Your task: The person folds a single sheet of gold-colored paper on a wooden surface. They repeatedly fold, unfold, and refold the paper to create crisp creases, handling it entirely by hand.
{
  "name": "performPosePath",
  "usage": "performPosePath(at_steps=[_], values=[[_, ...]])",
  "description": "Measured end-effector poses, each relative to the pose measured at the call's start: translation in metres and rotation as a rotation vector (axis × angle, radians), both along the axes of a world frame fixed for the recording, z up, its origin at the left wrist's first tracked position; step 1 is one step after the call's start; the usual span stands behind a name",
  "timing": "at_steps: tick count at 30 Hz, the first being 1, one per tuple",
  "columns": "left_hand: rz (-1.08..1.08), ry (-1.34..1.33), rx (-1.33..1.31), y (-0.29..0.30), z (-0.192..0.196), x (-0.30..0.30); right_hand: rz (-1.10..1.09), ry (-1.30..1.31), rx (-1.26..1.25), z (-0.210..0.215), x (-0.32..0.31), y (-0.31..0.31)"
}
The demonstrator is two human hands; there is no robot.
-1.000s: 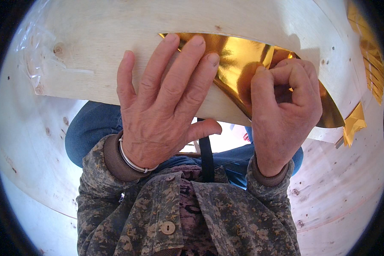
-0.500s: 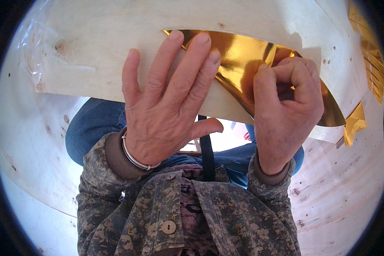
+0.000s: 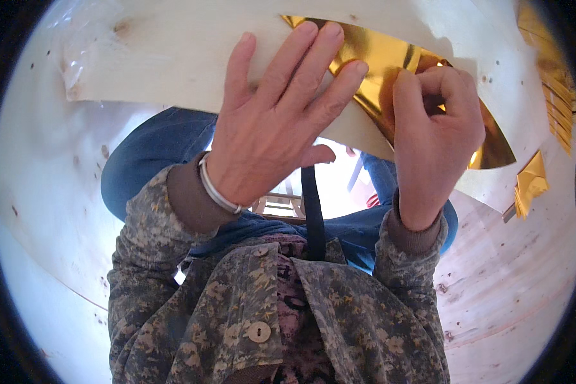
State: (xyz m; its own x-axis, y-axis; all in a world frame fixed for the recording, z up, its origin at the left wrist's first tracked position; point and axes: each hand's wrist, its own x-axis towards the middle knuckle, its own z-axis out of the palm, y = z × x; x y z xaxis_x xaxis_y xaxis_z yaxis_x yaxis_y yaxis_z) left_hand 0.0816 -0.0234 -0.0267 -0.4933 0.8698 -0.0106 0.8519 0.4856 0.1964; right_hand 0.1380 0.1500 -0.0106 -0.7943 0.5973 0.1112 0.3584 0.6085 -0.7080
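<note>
A shiny gold sheet of paper (image 3: 390, 57) lies on a pale wooden board (image 3: 173, 57) held over my lap. My left hand (image 3: 275, 121) lies flat, fingers spread, with its fingertips pressing the sheet's left part onto the board. My right hand (image 3: 432, 128) is curled, its fingertips pinching the sheet's near right edge, which bends up a little. A metal bangle sits on my left wrist.
Folded gold paper pieces (image 3: 530, 182) lie on the wooden floor at the right, and more gold strips (image 3: 557, 96) lie further up at the right edge. A clear plastic bag (image 3: 86, 38) is at the upper left. My knees in blue trousers (image 3: 153, 153) are under the board.
My left hand has slid slightly right and up along the gold sheet. My right hand's fingers have curled tighter on the sheet's edge.
</note>
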Motion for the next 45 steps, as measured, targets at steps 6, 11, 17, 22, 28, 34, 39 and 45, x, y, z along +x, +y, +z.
performPosePath(at_steps=[6,11,17,22,28,34,39,45], values=[[-0.025,-0.121,0.042,0.0,0.001,0.004,0.059,0.066,0.077,-0.007,0.008,0.006],[-0.07,-0.077,0.058,0.007,0.012,0.0,0.016,0.082,0.093,-0.003,0.005,0.005],[-0.12,0.043,0.106,0.003,0.006,0.001,0.107,0.144,0.224,0.017,0.033,-0.02],[-0.108,0.148,0.228,0.003,-0.013,0.0,0.327,-0.013,0.31,0.013,0.058,-0.054],[-0.097,0.072,0.143,0.0,-0.006,0.002,0.345,-0.108,0.409,-0.007,0.075,-0.062],[-0.095,0.109,0.131,0.0,0.002,0.005,0.306,-0.131,0.472,-0.01,0.087,-0.067],[-0.08,0.11,0.122,-0.002,0.008,0.007,0.285,-0.16,0.583,-0.009,0.095,-0.072],[-0.065,0.132,0.095,-0.006,0.009,0.003,0.279,-0.264,0.625,-0.006,0.109,-0.077]])
